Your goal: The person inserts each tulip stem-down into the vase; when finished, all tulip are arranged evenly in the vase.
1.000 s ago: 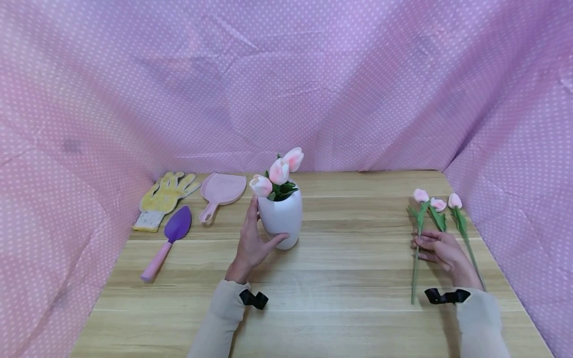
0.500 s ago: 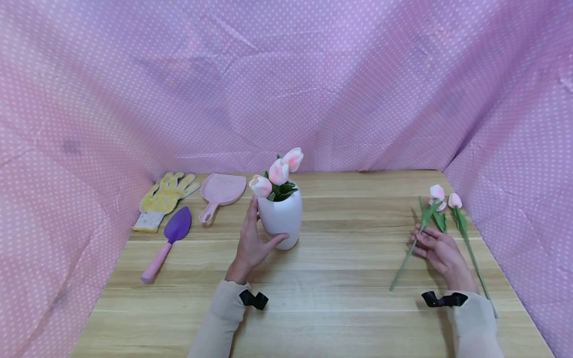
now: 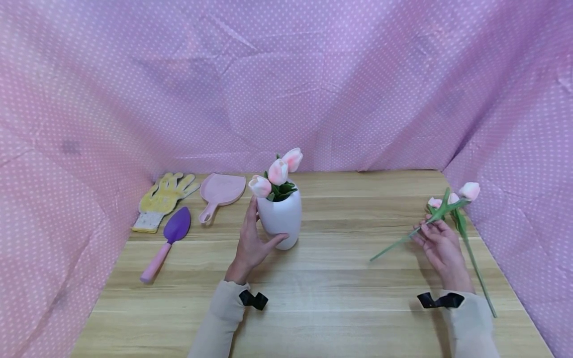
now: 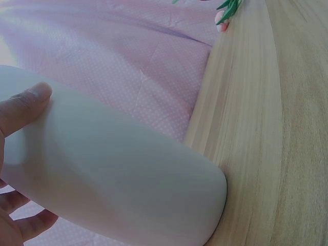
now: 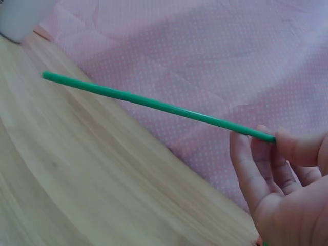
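My left hand (image 3: 254, 247) grips the side of a white vase (image 3: 286, 219), thumb across its front and fingers behind. The vase stands on the table, and three pink-white tulips (image 3: 278, 172) with green leaves rise from its mouth. In the left wrist view the thumb presses on the smooth vase wall (image 4: 133, 164). Over at the right, my right hand (image 3: 443, 251) pinches a tulip (image 3: 469, 191) by its green stem (image 5: 159, 105) between thumb and fingers. That tulip slants, bloom to the upper right and bare stem end pointing left toward the vase.
Two more tulips lie on the wooden table (image 3: 340, 308) at the right, one with its long stem (image 3: 480, 276) beside my right wrist, the other bloom (image 3: 434, 202) partly hidden. A yellow glove (image 3: 165, 196), purple trowel (image 3: 177, 224) and pink dustpan (image 3: 223, 189) lie left. Pink dotted cloth surrounds the table.
The right hand has lifted one tulip and turned it, so its bloom swung right and its stem end swung up and left. The left hand and vase stay in place.
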Tool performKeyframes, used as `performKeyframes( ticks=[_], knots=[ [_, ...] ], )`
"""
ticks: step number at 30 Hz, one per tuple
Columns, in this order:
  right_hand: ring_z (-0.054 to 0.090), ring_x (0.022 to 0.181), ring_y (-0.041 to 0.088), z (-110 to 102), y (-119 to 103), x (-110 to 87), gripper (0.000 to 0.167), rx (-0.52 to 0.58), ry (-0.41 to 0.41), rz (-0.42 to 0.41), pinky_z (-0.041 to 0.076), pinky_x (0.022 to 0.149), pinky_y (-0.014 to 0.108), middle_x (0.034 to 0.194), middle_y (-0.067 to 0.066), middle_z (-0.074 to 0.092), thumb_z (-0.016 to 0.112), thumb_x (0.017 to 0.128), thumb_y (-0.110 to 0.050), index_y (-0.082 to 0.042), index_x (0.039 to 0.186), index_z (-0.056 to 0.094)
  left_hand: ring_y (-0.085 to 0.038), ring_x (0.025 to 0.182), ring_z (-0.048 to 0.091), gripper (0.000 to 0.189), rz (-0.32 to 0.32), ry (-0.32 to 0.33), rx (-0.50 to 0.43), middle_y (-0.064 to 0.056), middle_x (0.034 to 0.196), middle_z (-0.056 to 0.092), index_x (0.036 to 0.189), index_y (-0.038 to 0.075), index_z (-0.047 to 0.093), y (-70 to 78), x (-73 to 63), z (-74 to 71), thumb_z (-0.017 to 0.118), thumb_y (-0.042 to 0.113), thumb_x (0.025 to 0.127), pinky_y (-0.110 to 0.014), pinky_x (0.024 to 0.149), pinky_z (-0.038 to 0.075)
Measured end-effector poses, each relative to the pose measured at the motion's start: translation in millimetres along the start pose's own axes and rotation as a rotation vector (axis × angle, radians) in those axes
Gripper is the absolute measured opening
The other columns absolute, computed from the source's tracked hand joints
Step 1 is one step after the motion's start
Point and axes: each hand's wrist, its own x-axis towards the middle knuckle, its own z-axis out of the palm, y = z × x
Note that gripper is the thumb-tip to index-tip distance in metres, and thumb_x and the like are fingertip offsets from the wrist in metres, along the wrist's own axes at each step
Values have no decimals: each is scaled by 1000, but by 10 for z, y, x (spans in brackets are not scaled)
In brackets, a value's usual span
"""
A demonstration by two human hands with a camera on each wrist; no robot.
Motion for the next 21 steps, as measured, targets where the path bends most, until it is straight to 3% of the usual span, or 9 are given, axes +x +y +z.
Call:
performKeyframes(
  ticks=[7,21],
  knots=[
    [71,92,25,152,26,23,29,102,2,-76,64,82,43,95,12,69,35,100,14,3,107,60,-48,135,45,131,4,1,2,-31,154,35,160,7,8,5,2,-1,94,1,62,-60,99,54],
    [69,89,29,385,133,92,19,278,32,-150,63,84,46,89,16,67,43,98,13,4,98,60,-48,136,44,130,1,2,-2,-31,155,35,160,6,9,-3,0,3,93,1,62,-60,100,53]
  ],
)
